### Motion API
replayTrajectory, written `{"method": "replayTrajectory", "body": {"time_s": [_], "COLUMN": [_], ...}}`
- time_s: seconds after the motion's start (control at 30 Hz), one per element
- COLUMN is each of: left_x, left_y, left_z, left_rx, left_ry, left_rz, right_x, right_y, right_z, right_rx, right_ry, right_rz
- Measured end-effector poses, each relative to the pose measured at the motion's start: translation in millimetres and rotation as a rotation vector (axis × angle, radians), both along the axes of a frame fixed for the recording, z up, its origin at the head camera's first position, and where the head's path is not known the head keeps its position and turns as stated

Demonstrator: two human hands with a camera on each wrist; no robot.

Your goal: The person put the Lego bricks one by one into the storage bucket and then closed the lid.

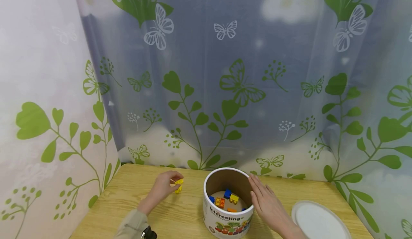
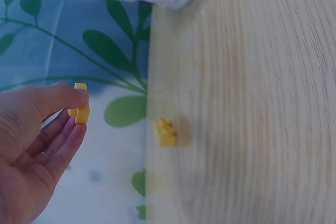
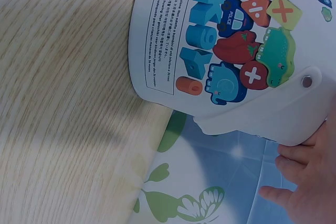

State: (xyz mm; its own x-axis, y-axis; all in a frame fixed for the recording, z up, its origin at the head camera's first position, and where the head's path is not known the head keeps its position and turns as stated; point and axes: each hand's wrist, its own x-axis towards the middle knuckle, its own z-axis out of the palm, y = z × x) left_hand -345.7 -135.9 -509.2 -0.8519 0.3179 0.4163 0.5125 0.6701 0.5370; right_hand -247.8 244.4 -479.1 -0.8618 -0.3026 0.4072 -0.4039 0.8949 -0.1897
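Note:
My left hand (image 1: 165, 186) pinches a small yellow building block (image 2: 80, 103) between thumb and fingers, held above the table to the left of a white round bucket (image 1: 207, 219). Another yellow block (image 2: 167, 134) lies on the table just below that hand. My right hand (image 1: 268, 206) rests against the bucket's right side at the rim, its fingers straight. Inside the bucket several blocks lie on the bottom, among them a blue block (image 1: 227, 193), a yellow block (image 1: 234, 198) and an orange one (image 1: 220, 203). The near wall partly hides others.
A white round lid (image 1: 322, 220) lies on the wooden table (image 1: 180, 221) at the right. Behind the table hangs a curtain (image 1: 199, 53) printed with leaves and butterflies. The bucket's white handle (image 3: 262, 108) hangs down along its side.

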Motion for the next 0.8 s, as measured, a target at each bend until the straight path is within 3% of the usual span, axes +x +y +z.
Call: {"method": "replayTrajectory", "body": {"time_s": [0.57,0.8], "left_x": [23.3,29.1], "left_y": [30.5,44.8], "left_z": [38.3,51.7], "left_rx": [0.058,0.073], "left_ry": [0.090,0.090], "left_rz": [-0.110,-0.143], "right_x": [0.0,-0.3], "right_y": [-1,-1], "right_z": [2.0,2.3], "right_rx": [0.003,-0.004], "right_ry": [-0.033,-0.065], "right_rz": [-0.006,-0.007]}}
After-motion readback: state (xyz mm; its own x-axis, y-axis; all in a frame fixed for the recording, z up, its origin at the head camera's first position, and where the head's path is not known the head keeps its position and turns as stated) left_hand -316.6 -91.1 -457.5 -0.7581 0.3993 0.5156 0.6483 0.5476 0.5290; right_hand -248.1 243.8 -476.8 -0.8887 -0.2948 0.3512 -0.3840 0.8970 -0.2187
